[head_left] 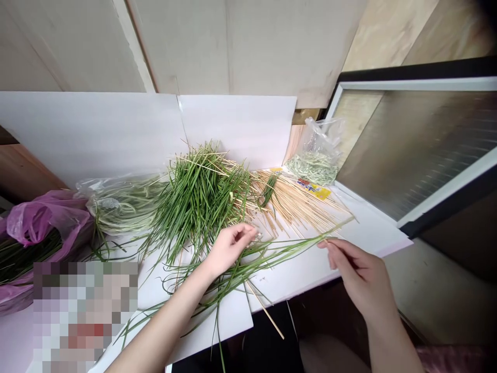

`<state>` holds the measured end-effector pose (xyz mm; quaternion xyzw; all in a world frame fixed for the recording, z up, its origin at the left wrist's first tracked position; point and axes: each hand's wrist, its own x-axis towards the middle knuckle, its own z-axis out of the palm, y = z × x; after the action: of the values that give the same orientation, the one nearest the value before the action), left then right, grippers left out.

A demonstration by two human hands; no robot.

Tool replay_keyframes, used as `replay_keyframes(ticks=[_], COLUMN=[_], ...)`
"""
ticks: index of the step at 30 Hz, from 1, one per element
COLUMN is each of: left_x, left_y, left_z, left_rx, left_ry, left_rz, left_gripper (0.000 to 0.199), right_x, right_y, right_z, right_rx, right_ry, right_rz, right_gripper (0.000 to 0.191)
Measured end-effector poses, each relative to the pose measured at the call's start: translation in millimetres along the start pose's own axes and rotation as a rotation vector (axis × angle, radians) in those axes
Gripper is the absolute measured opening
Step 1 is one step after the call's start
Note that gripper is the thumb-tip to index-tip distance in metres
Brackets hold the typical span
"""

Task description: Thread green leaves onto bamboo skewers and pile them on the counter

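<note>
Long green garlic chives (267, 260) lie loosely across the front of the white table. At their right end, my right hand (363, 274) is closed, thumb and fingertips pinching the strands. My left hand (229, 248) reaches over the chives with its fingertips pinched together; a small pale bit shows at the tips, too small to name. Behind my left hand rises a big heap of cut chives (200, 191). Bamboo skewers (298, 199) are spread to the right of the heap, with a small chive bundle (269, 189) on them.
A single skewer (266, 311) juts over the table's front edge. Clear bags of pale green strands stand at left (124, 204) and back right (316, 155). A purple plastic bag (50, 217) holds more greens at far left. A framed glass panel (419, 145) borders the right side.
</note>
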<state>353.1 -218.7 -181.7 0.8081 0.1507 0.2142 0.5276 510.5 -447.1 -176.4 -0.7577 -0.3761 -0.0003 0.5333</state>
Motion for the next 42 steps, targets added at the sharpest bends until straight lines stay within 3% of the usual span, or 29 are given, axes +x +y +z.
replay_keyframes(ticks=[2, 5, 10, 13, 16, 20, 23, 30, 36, 42], left_x=[1.5, 4.4, 10.7, 13.6, 14.6, 12.4, 9.1, 5.7, 7.5, 8.7], left_y=[-10.6, -23.1, -31.8, -28.9, -25.2, -28.9, -36.0, -42.1, -43.2, -41.4], left_z=[6.2, 23.1, 37.8, 27.0, 10.0, -2.5, -1.3, 3.0, 5.2, 6.8], left_rx=[0.265, 0.565, 0.667, 0.525, 0.122, -0.612, -0.885, -1.002, -0.992, -0.985], left_ry=[-0.068, -0.192, -0.235, -0.213, -0.07, 0.191, 0.246, 0.214, 0.217, 0.225], left_rz=[0.067, 0.126, 0.101, 0.046, -0.041, -0.17, -0.279, -0.317, -0.377, -0.383], left_gripper=[0.021, 0.009, 0.006, 0.004, 0.008, 0.024, 0.027, 0.023, 0.027, 0.029], right_x=[-0.4, -0.3, 1.8, 2.4, 2.9, 4.4, 4.2, -1.2, -0.7, -2.3], right_y=[11.3, 25.5, 42.5, 49.2, 50.1, 44.7, 40.5, 33.3, 29.9, 25.3], right_z=[-11.4, -27.2, -48.2, -55.5, -54.3, -33.4, -8.7, 30.2, 39.6, 40.8], right_rx=[-0.028, -0.02, 0.004, -0.06, -0.105, -0.089, -0.063, -0.068, -0.071, -0.062], right_ry=[0.045, 0.014, -0.049, -0.096, -0.164, -0.369, -0.45, -0.514, -0.426, -0.413], right_rz=[0.025, 0.032, -0.011, -0.015, 0.012, 0.001, -0.011, -0.025, -0.1, -0.084], right_gripper=[0.024, 0.024, 0.026, 0.027, 0.029, 0.03, 0.032, 0.034, 0.035, 0.035])
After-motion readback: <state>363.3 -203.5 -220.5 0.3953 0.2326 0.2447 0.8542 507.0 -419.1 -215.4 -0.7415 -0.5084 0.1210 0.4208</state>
